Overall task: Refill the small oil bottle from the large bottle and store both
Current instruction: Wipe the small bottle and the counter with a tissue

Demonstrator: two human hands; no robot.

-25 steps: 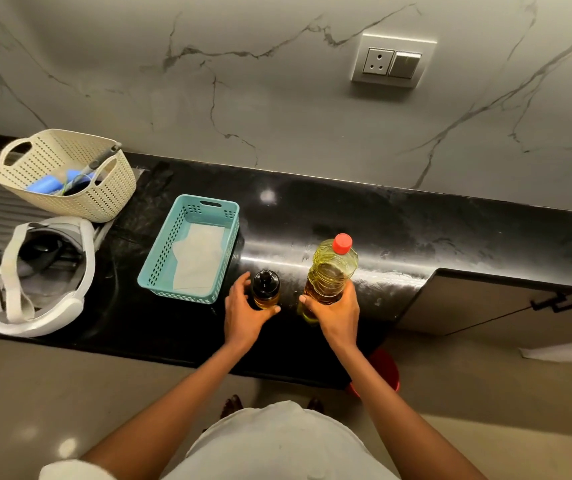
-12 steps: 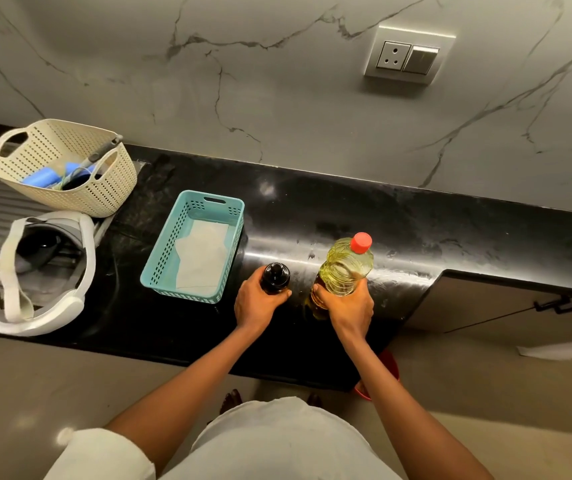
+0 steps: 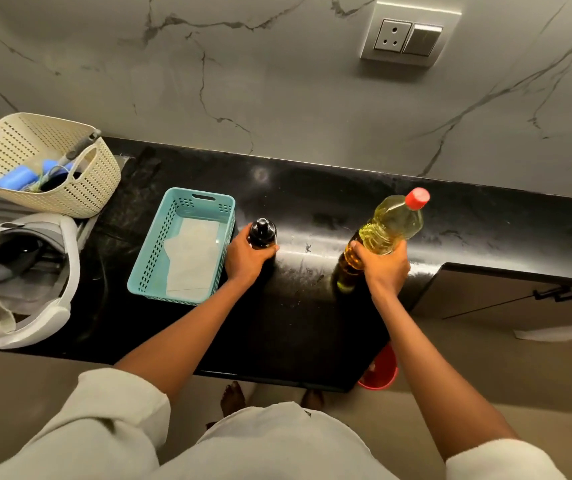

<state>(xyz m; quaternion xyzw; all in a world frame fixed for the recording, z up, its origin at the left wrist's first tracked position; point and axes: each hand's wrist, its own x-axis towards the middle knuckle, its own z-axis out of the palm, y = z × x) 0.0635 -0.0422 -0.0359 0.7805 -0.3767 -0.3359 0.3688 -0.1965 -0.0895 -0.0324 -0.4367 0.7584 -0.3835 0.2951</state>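
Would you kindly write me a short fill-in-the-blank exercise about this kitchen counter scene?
1. The left hand grips the small bottle, whose top is ____.
2. The right hand holds the large bottle, whose cap is ____.
3. The cream basket stands to the ____ of the teal basket.
Missing words: black; red; left.

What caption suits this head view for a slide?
At a black counter, the left hand holds a small dark bottle, the right hand a large oil bottle.
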